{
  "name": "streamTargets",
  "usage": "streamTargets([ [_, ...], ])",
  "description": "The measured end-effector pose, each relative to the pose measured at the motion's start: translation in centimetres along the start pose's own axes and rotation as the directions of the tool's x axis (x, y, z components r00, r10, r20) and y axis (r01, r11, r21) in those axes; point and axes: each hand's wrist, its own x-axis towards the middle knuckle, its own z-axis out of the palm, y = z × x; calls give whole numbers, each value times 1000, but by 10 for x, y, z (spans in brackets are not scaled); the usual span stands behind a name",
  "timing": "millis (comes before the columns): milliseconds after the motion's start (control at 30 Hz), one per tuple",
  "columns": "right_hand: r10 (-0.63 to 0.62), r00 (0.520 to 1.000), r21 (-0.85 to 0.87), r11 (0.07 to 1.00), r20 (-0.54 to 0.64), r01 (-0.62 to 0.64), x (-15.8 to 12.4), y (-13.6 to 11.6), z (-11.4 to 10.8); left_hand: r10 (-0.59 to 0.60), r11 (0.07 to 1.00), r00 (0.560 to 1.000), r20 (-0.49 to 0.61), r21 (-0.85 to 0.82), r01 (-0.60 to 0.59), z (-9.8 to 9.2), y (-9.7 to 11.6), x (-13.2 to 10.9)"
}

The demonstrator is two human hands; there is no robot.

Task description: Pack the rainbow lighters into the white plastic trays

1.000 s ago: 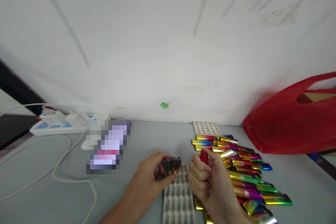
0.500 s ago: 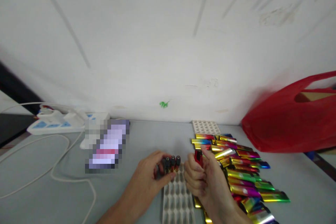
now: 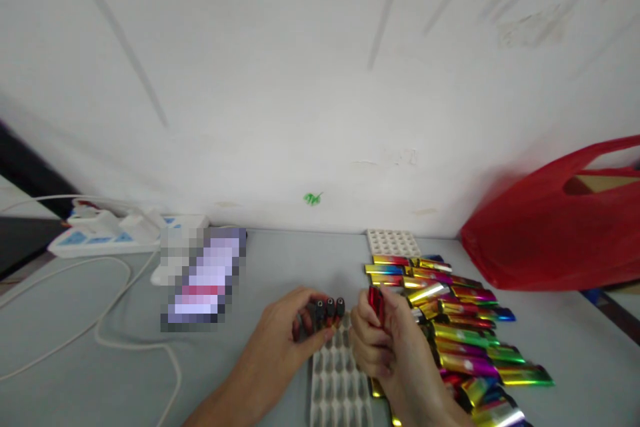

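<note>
My left hand (image 3: 287,333) is closed around the side of three upright lighters (image 3: 330,307), whose black tops face me in a row. They are at the far end of a white slotted tray (image 3: 340,380), and whether they sit in its slots is hidden. To the right, my right hand (image 3: 385,340) is closed on a shiny red lighter (image 3: 375,301), held upright between thumb and fingers with its lower part covered. Beside and beyond that hand lies a loose pile of metallic multicoloured lighters (image 3: 467,363).
A second white tray (image 3: 394,242) lies near the wall behind the pile. At right stands a red bag (image 3: 540,233). To the left are a blurred-out phone (image 3: 207,280), a white power strip (image 3: 125,233) and a looping white cable (image 3: 135,343).
The lighter in my right hand has turned: its black part showed at the top before, and now its red body shows. My left hand and the three lighters have stayed in place.
</note>
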Motion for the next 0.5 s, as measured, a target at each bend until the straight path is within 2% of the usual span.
streamTargets([
  [133, -264, 964, -183, 950, -35, 254, 11, 4, -5, -11, 1000, 1000, -11, 22, 11, 0, -1, 0],
  [200, -337, 941, -213, 922, -35, 323, 14, 6, -6, -11, 999, 1000, -12, 30, 11, 0, 0, 1],
  [367, -444, 893, -297, 864, -74, 406, 11, 11, -1, -3, 1000, 1000, 3, 13, 3, 0, 2, 2],
  [500, -455, 884, -409, 831, -110, 377, 7, 18, -6, -9, 1000, 1000, 11, 5, 9, 0, 3, 0],
])
